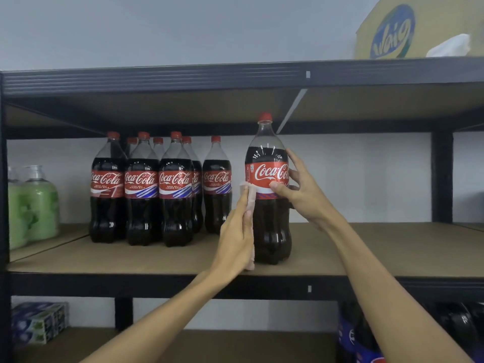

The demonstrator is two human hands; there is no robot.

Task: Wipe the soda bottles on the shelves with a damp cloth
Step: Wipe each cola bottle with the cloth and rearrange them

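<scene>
**A:** So, where is the bottle that's getting wiped?

**B:** It's a tall, red-capped, clear plastic cola bottle [272,226] with a red label. It stands upright near the front edge of the brown fibreboard shelf [392,247], off to the right of the others.

**A:** And the hands?

**B:** The left hand [234,239] lies flat along the bottle's left side with its fingers straight. It presses a pale pink folded cloth [251,196] against the plastic, and the cloth runs from label height down toward the base. The right hand [301,191] grips the same bottle at the label, with the thumb on the front and the fingers curled round the right side.

**A:** What about the rest of the soda?

**B:** A cluster of matching dark cola bottles [142,200] stands further back on the same board, to the left. They're all upright with their caps on, and one stands slightly apart at the cluster's right.

**A:** Anything else around?

**B:** Two clear bottles of green liquid [39,205] sit at the far left. A tan cardboard box with a blue oval logo [419,30] is on the top level of the black metal rack [235,77], with something white and crumpled [449,45] just in front of it. On the level below there are small stacked blue-and-white boxes [39,322] at the left and dark bottles with blue labels [349,334] at the right. Those labels are too blurred to read.
</scene>
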